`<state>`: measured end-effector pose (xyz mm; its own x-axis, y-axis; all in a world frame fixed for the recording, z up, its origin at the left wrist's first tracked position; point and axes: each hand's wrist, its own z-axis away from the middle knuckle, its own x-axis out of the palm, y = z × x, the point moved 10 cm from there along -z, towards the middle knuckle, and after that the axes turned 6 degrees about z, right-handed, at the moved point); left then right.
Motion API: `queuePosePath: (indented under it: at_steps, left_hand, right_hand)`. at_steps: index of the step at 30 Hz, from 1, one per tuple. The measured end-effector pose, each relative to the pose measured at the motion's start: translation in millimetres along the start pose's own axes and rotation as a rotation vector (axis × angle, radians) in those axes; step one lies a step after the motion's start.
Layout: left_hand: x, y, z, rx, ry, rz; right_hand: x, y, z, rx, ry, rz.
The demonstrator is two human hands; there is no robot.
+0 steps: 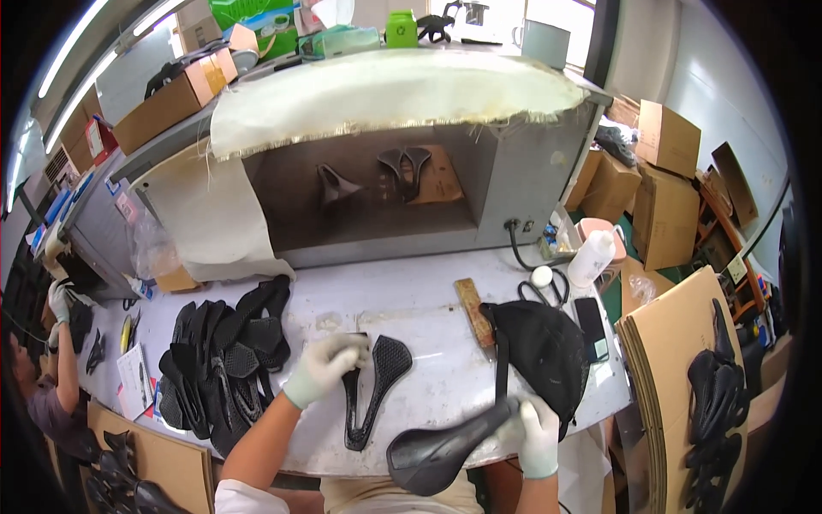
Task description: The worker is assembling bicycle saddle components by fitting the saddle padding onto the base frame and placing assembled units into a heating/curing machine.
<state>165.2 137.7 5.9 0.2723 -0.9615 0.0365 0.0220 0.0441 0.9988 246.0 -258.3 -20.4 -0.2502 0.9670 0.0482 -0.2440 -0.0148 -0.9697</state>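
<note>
My left hand (330, 367), in a white glove, has its fingers closed over the upper left wing of a black lattice saddle pad (392, 358). The pad lies on the white table with a long slot down its middle, and my fingers hide part of it. Lower right, my right hand (533, 437), also gloved, grips the narrow nose of a smooth black bicycle saddle (437, 458). Its wide end points left and hangs over the table's front edge. Left of my left forearm lies a heap of black saddle pads (224, 355).
Behind the table surface (402, 300) stands a grey box-like cabinet (535, 171) with a cloth flap and saddles inside. A black bag (539, 351), a wooden strip (473, 313), a phone (591, 319) and a white bottle (592, 257) lie right. Another person's gloved hand (58, 301) shows far left.
</note>
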Motion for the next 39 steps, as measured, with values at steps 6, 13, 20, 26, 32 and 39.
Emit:
queuePosePath:
  at_steps: [6, 13, 20, 26, 32, 39]
  left_hand:
    - [48.2, -0.8, 69.2, 0.423, -0.299, -1.375]
    - [5.0, 33.2, 113.9, 0.482, 0.011, -0.947]
    - [-16.3, 64.3, 211.0, 0.483, 0.787, -0.715]
    - [87.4, 136.2, 176.7, 0.567, 0.203, -0.823]
    - [93.0, 114.9, 134.9, 0.269, 0.247, -0.801]
    - [81.1, 29.9, 119.5, -0.052, 0.031, -0.76]
  right_hand:
    - [83.3, -28.0, 3.7, -0.338, -0.203, 0.889]
    - [128.2, -21.4, 17.9, -0.429, -0.269, 1.037]
    - [174.1, -11.5, 59.5, -0.549, -0.358, 1.047]
    - [189.3, -48.8, 78.9, -0.527, -0.527, 0.326]
    - [173.2, -75.6, 71.8, -0.808, -0.298, 0.639]
    - [181.9, -54.9, 49.2, -0.704, -0.616, 1.233]
